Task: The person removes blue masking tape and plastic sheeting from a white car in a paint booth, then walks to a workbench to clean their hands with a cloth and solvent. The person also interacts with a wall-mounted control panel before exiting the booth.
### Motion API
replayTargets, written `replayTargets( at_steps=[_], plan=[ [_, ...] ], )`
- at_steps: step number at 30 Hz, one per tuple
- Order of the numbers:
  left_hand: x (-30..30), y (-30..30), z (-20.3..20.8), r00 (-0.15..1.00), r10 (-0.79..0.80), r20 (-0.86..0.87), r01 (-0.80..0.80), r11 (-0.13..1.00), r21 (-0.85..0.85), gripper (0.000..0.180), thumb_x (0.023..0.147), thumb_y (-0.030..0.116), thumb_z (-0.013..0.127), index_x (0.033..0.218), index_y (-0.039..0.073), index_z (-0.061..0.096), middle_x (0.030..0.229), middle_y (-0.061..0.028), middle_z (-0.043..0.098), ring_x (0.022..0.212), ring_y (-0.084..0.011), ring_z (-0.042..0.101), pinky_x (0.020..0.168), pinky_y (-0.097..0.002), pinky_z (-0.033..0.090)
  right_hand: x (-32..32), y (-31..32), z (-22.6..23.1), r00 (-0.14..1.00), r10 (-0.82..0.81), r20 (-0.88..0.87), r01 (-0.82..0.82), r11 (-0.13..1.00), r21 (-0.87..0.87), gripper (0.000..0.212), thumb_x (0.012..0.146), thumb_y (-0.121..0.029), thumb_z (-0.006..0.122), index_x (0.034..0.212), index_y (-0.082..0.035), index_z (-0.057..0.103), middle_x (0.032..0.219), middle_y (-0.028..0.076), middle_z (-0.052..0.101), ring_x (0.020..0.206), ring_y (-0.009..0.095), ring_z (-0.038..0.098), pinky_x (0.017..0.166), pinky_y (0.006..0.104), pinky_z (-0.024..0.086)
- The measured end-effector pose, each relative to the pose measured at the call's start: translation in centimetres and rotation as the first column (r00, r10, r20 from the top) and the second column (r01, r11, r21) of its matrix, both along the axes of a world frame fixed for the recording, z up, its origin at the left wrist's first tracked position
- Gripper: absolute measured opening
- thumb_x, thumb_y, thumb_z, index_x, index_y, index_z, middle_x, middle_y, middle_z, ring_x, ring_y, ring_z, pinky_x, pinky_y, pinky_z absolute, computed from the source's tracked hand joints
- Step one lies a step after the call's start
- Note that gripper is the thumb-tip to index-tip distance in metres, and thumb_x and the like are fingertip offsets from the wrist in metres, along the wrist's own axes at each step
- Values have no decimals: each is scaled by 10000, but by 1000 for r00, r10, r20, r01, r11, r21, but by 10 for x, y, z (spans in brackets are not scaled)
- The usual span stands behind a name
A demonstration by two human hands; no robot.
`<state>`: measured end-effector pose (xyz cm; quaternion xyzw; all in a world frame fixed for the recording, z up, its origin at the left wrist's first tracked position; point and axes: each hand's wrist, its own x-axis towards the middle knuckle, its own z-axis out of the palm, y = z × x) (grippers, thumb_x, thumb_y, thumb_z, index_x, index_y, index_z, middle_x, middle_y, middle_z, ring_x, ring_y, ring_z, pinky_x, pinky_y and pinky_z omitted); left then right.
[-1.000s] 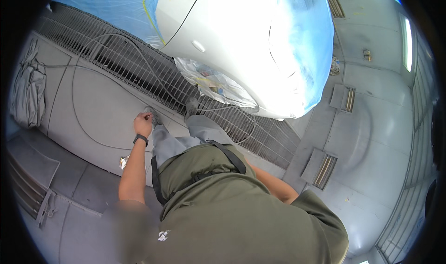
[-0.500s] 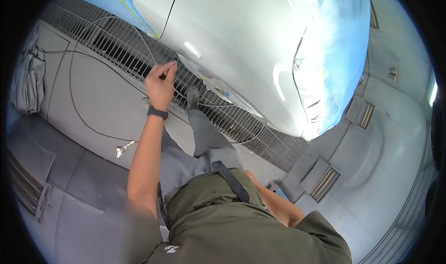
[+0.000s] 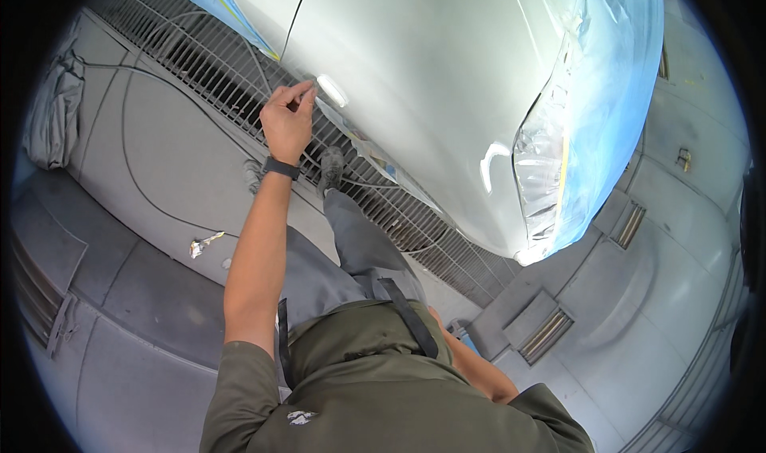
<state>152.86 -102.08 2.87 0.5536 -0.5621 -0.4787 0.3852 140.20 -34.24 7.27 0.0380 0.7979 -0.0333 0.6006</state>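
Note:
My left hand (image 3: 287, 120), with a dark band on its wrist, reaches to the lower edge of a glossy pale silver car body panel (image 3: 415, 78). Its thumb and forefinger are pinched together beside the edge; whatever is between them, if anything, is too small to make out. Just past the fingertips, a strip of masking paper (image 3: 375, 159) hangs along the panel's bottom edge. Blue masking film (image 3: 614, 126) covers the car's right end, with crinkled clear film (image 3: 538, 186) beside it. My right forearm (image 3: 483, 365) goes behind my waist, and the right hand is hidden.
A floor grating (image 3: 471, 269) runs beneath the car, with hoses or cables (image 3: 132, 158) across it and the grey floor. Crumpled grey sheeting (image 3: 54, 118) lies at the left. A small crumpled scrap (image 3: 201, 247) is on the floor. My shoe (image 3: 331, 166) stands by the grating.
My left hand has moved up and slightly right, closer to the panel's lower edge, still pinched. The view has shifted a little. The right arm stays at my waist.

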Motion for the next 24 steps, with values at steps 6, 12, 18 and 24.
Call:
replayTargets(
  at_steps=[6,12,18,24],
  plan=[
    [2,3,-10,998,-18,-52,20,999,27,174,919,94,763,1060,-6,776,709,15,471,656,-84,430,600,-254,387,-10,8,8,1000,18,-10,-18,1000,19,458,912,-380,620,1120,22,689,1142,293,694,1096,408,673,891,484,509],
    [5,5,-13,996,-10,-91,18,996,92,183,913,98,773,1062,-9,774,732,25,466,670,-78,420,611,-247,384,-19,10,13,999,41,-6,-41,999,36,463,912,-385,619,1119,23,687,1141,295,693,1097,410,672,891,485,508],
    [1,3,-18,985,-18,-171,39,992,123,189,903,72,776,1072,-13,772,744,29,483,682,-72,429,627,-245,399,-26,7,13,998,65,-8,-64,997,34,468,912,-390,618,1119,24,685,1140,296,693,1099,413,670,891,486,508],
    [2,2,-25,979,-15,-205,36,995,97,160,892,78,783,1044,26,792,746,-13,563,644,-97,492,606,-271,433,-31,4,15,997,75,-14,-75,996,39,474,912,-396,617,1118,26,683,1139,297,692,1100,416,668,890,487,508]
  ],
)
